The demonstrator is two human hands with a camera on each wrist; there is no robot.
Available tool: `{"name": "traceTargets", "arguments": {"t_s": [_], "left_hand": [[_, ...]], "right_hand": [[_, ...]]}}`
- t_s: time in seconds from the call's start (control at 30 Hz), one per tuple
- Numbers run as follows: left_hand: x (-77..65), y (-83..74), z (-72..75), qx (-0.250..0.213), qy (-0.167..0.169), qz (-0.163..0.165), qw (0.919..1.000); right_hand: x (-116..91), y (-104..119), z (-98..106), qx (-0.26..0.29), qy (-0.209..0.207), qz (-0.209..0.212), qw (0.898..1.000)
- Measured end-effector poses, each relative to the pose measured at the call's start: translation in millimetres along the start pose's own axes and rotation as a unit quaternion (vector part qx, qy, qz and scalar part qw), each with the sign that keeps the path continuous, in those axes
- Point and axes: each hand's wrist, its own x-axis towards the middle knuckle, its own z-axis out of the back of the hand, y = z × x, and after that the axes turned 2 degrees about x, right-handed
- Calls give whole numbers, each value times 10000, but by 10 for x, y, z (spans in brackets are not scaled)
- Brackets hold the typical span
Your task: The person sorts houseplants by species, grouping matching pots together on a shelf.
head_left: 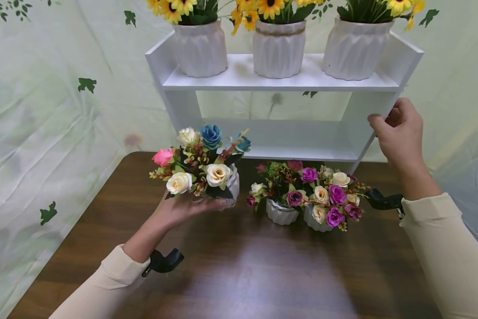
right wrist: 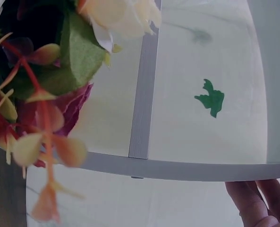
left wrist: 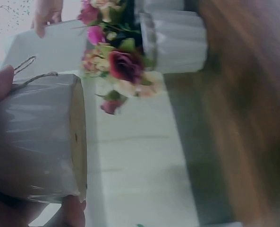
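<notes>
My left hand (head_left: 180,209) grips a white flower pot (head_left: 233,186) with blue, pink and cream artificial roses (head_left: 218,175), held in front of the shelf's lower left part. Seen from the left wrist, this pot (left wrist: 36,137) lies sideways in the picture, its flat base showing and twine round its rim. At the right side of the white shelf (head_left: 282,83), my right hand (head_left: 404,133) pinches the side panel's edge, thumb in front. Fingers (right wrist: 248,201) are behind that edge in the right wrist view.
Two white pots of purple and cream roses (head_left: 280,213) (head_left: 316,221) stand close together on the brown wooden table (head_left: 231,270), right of centre. Three ribbed white pots with sunflowers (head_left: 278,51) occupy the upper shelf. Behind hangs a pale leaf-patterned cloth (head_left: 63,146).
</notes>
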Motion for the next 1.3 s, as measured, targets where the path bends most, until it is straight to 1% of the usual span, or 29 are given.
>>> {"name": "traceTargets", "arguments": {"t_s": [0.1, 0.23, 0.33, 0.4, 0.5, 0.57, 0.63, 0.67, 0.73, 0.8, 0.83, 0.87, 0.93, 1.0, 1.03, 1.07, 1.13, 1.2, 1.3], "left_hand": [[137, -112, 20, 309, -11, -110, 9995], [365, -269, 36, 585, 222, -104, 9980], [544, -369, 19, 621, 343, 105, 9974], [667, -418, -17, 542, 308, 247, 9978], [832, -469, -97, 260, 268, 433, 9984], [931, -494, -161, 204, 273, 464, 9983], [1026, -507, -231, 220, 305, 498, 9981], [1067, -510, -266, 298, 314, 563, 9975], [1153, -507, -342, 313, 348, 631, 9969], [1221, -504, -414, 166, 355, 805, 9960], [1255, -502, -449, -149, 407, 828, 9956], [1289, -497, -489, -391, 390, 849, 9949], [1352, -491, -560, -728, 323, 788, 9937], [1418, -500, -625, -784, 271, 716, 9940], [1452, -504, -655, -758, 237, 645, 9947], [1483, -510, -687, -482, 148, 665, 9965], [1540, -530, -745, -235, 123, 740, 9969], [1598, -548, -809, -83, 191, 890, 9958], [1681, -575, -897, 165, 346, 953, 9947]], "right_hand": [[-1, 1, 8, -56, -26, -14, 10000], [0, 1, 13, -120, -44, -66, 9999], [0, 4, 13, -88, -36, -101, 9999], [-1, 7, 12, -80, -22, -92, 9999], [1, 7, 7, -44, -15, -33, 10000], [0, 11, -1, 29, -21, 7, 10000], [1, 6, -9, 115, -24, 28, 9999], [-1, 7, -14, 137, -25, 34, 9999], [1, 6, -19, 150, -33, 41, 9999], [2, 9, -17, 107, -26, 21, 9999], [0, 11, -17, 69, -41, 31, 10000], [1, 12, -14, 70, -55, 29, 10000], [1, 14, -7, 14, -80, 9, 10000], [2, 18, -4, -13, -97, 15, 10000], [0, 21, -2, -30, -94, 22, 9999], [1, 23, 0, -50, -75, 5, 10000], [0, 27, 3, -96, -40, -15, 9999], [3, 25, 5, -113, -8, -47, 9999], [12, 20, 4, -145, -3, -97, 9998]]}}
